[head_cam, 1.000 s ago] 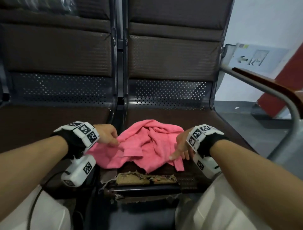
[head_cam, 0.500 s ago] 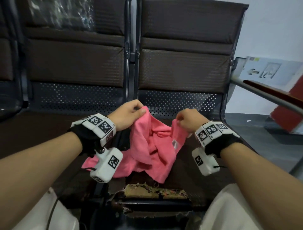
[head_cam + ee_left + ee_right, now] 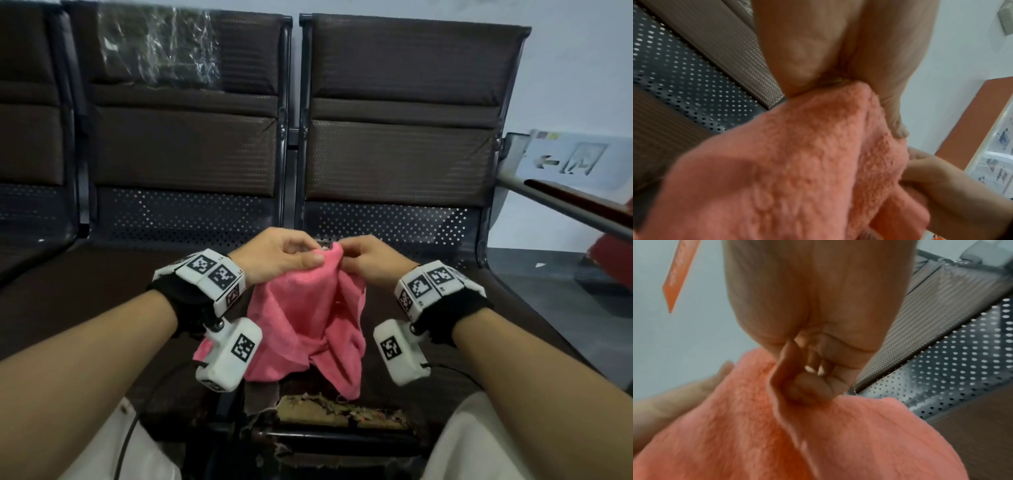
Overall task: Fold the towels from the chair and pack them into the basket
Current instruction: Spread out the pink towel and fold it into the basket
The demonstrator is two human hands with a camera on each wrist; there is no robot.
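Limp, light pink terry towel [image 3: 305,318] hangs bunched, left hand [image 3: 277,255] and right hand [image 3: 371,258] both pinching its top edge; likely best held by corners.

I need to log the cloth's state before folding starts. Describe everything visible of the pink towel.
The pink towel is a fluffy, terry-like cloth, crumpled and unfolded. It hangs lifted above the torn front of the brown chair seat; whether its lower end touches the seat cannot be told. The left hand and right hand pinch its top edge close together, and its folds droop between the wrists.
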